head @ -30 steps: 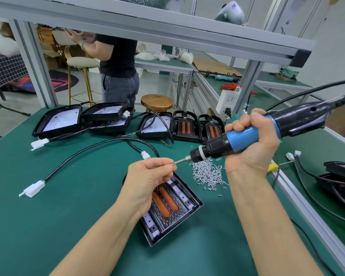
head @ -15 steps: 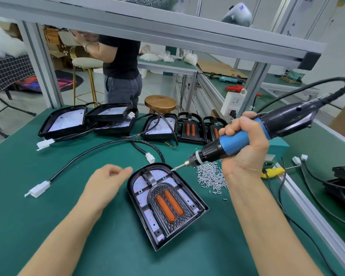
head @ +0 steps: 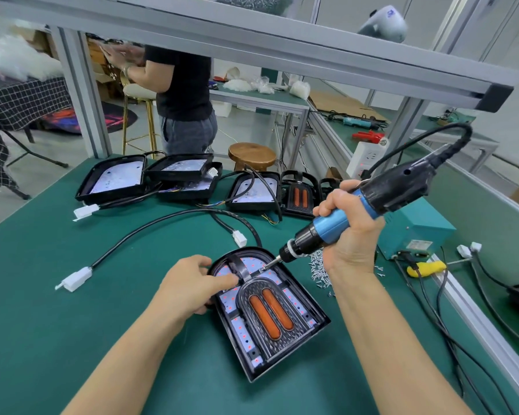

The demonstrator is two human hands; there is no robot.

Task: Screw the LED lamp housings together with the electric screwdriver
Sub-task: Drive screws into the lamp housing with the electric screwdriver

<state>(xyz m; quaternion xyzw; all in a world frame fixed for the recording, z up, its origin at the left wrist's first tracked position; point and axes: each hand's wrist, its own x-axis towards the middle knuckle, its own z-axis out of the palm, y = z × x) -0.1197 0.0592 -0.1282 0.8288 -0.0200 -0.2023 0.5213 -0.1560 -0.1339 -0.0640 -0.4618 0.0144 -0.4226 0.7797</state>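
A person works at a green-topped bench (head: 57, 310) seen from a head-worn camera. Near its middle lies a black arch-shaped LED lamp housing with two orange lenses (head: 267, 313), flat and face up. The left hand (head: 192, 286) steadies it from the left edge — thumb laid across the inner plate, the other fingers curled at the rim, so this grip grasps the housing. The right hand (head: 349, 232) is clenched around the blue barrel of a black-and-blue corded electric screwdriver (head: 357, 211), held at a slant; its bit tip meets the upper right part of the housing's curved top, apparently at a screw point. A heap of small silver screws (head: 319, 269) lies just beside the housing on the right. More black lamp housings (head: 114, 181) sit along the far edge. The risk from here is the slanted bit — it may slip off the screw head or drive the screw crooked, and the left thumb lies near the tip.
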